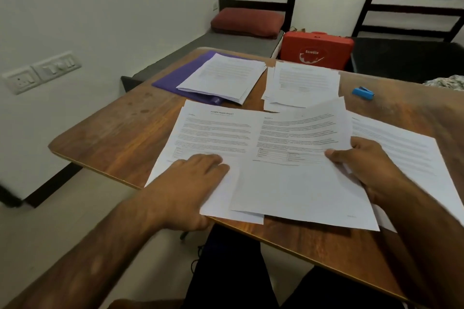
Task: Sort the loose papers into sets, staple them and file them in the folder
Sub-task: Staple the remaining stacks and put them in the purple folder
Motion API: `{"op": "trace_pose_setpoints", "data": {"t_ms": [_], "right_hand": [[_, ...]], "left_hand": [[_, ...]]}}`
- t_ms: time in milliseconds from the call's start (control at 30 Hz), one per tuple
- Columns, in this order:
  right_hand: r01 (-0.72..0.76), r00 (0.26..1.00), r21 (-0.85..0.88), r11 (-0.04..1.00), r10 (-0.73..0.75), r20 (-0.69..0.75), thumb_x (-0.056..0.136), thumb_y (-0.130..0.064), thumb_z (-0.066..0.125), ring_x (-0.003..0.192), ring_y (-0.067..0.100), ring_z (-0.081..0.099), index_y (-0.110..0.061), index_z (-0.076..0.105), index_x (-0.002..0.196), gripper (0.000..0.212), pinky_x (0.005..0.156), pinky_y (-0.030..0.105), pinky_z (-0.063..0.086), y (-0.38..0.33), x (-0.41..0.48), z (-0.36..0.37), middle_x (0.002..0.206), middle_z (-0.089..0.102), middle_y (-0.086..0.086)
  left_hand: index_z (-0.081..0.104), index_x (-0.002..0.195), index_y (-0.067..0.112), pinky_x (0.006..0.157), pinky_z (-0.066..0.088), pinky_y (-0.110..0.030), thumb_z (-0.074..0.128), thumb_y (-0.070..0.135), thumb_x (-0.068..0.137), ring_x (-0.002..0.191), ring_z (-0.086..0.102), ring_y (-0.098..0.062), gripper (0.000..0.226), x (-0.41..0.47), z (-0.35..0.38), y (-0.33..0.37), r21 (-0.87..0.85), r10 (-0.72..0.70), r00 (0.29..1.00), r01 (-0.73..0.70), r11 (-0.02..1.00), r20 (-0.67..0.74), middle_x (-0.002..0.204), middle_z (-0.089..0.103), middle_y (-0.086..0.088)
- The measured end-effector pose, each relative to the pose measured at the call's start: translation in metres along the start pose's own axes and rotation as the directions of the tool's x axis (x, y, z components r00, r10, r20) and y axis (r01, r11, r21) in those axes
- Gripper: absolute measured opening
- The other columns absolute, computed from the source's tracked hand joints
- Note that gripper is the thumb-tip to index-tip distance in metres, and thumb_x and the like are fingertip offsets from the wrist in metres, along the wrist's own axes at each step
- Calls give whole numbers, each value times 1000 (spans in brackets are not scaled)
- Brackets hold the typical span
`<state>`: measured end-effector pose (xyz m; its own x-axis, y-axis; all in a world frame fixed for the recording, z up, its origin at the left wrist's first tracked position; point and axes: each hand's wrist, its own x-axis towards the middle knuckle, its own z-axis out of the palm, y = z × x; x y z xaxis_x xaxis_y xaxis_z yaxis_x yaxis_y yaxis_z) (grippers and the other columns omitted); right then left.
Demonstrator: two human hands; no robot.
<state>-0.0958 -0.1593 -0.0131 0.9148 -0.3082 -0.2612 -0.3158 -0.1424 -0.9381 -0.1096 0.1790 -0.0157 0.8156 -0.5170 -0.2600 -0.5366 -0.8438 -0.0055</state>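
Sorting step on brown wooden table point(105, 138): loose white printed sheets point(288, 183) lie fanned at near edge, purple plastic folder point(173, 80) far back under a stack point(223, 78), left hand point(195, 183) flat on one page, right hand point(364, 165) pinching another, next probably matching it to a set, small blue stapler point(362, 93) idle.

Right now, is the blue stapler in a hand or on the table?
On the table. The blue stapler lies alone at the far right, nothing touching it.

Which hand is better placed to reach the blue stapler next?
Probably the right hand: the stapler lies on its side of the table, though that hand pinches a sheet. The left hand rests on the left sheet, farther away.
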Motion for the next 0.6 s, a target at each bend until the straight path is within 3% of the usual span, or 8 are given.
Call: {"op": "trace_pose_setpoints", "data": {"t_ms": [167, 300, 333, 367, 400, 433, 500, 600], "right_hand": [[-25, 1000, -17, 1000, 25, 9, 97, -8, 70, 90, 28, 76, -19, 69, 115, 21, 67, 38, 58, 5, -1, -1, 104, 77, 0], [-41, 999, -5, 999, 41, 7, 95, -7, 72, 90, 30, 78, -18, 70, 115, 23, 81, 47, 62, 11, 2, -3, 106, 79, 1], [-47, 999, -6, 999, 47, 6, 94, -7, 73, 91, 30, 78, -18, 70, 116, 25, 85, 50, 62, 12, 3, -4, 107, 79, 1], [-48, 999, -5, 999, 48, 7, 94, -7, 73, 92, 30, 78, -19, 70, 117, 26, 88, 51, 61, 13, 3, -5, 108, 79, 0], [-47, 999, -6, 999, 47, 6, 94, -8, 73, 93, 30, 77, -19, 70, 118, 27, 90, 52, 60, 13, 3, -6, 109, 79, 0], [-42, 999, -8, 999, 42, 6, 94, -8, 73, 95, 31, 77, -19, 70, 118, 27, 92, 52, 60, 13, 3, -6, 110, 78, -1], [-33, 999, -11, 999, 33, 0, 94, -8, 74, 97, 31, 76, -19, 70, 120, 29, 95, 53, 58, 13, 4, -7, 112, 78, -2], [-37, 999, 0, 999, 37, -4, 94, -6, 73, 99, 31, 75, -19, 69, 121, 30, 95, 53, 58, 12, 4, -8, 115, 77, -2]], "left_hand": [[14, 161, 43, 125, 15, -33, 77, 60, 82, 154, 8, -6, 102, -1, -10, -16, -126, 38, 998, -33, 992, 41, 168, 7, 20], [40, 151, 47, 122, 25, -28, 74, 55, 87, 146, 22, 4, 72, -7, -12, -34, -381, 64, 994, -25, 924, 90, 161, 23, 32], [53, 141, 44, 114, 38, -28, 70, 53, 91, 137, 39, 5, 53, -7, -11, -37, -459, 54, 996, -17, 888, 66, 154, 40, 29], [65, 124, 38, 97, 48, -25, 66, 50, 96, 116, 55, 6, 31, -8, -10, -39, -546, 12, 1000, -3, 838, 13, 134, 60, 22], [70, 106, 32, 79, 50, -23, 62, 45, 100, 91, 63, 2, 17, -9, -9, -39, -634, -60, 997, 19, 773, -43, 107, 70, 15], [69, 94, 28, 68, 47, -23, 58, 40, 102, 75, 63, -3, 19, -10, -9, -38, -707, -135, 986, 28, 707, -97, 88, 69, 9], [68, 90, 26, 65, 46, -25, 55, 32, 105, 70, 64, -8, 21, -11, -7, -39, -818, -286, 937, 1, 576, -200, 81, 69, 4], [65, 111, 31, 76, 49, -26, 52, 27, 106, 89, 67, -5, 14, -14, -5, -40, -926, -472, 837, -100, 365, -277, 100, 70, 8]]}}
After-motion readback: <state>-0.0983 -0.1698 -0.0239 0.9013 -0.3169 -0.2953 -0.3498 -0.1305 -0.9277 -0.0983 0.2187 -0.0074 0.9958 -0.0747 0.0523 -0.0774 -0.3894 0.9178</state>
